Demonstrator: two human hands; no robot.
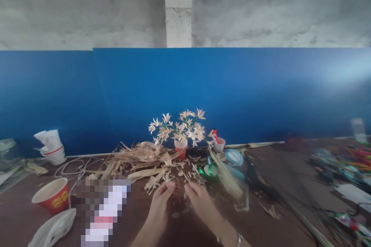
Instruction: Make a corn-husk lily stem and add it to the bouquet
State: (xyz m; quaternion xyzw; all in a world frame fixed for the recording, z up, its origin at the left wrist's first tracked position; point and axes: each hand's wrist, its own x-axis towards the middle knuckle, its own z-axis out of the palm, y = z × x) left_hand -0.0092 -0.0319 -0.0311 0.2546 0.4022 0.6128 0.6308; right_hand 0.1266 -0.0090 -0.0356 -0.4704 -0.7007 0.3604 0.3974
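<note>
Above the brown tabletop, my left hand [161, 202] is closed in a pinch, thumb against fingers. My right hand [200, 202], a bracelet on its wrist, pinches the same way a short gap to the right. A thin strand [179, 187] runs between the two fingertips; its material is too small to make out. Just beyond the hands lie cut pieces of dried husk [156, 182]. Behind them, pale husk-like flowers [179, 127] with green stems stand in a red and white cup [181, 149].
Dried husks [142, 158] are heaped behind my left hand. Green tape [211, 170], a blue-rimmed roll [234, 157] and a pale husk bundle [227, 177] lie right. A red paper bowl [52, 196] stands left. Colourful clutter [348, 162] fills the far right; a blue panel [185, 85] stands behind.
</note>
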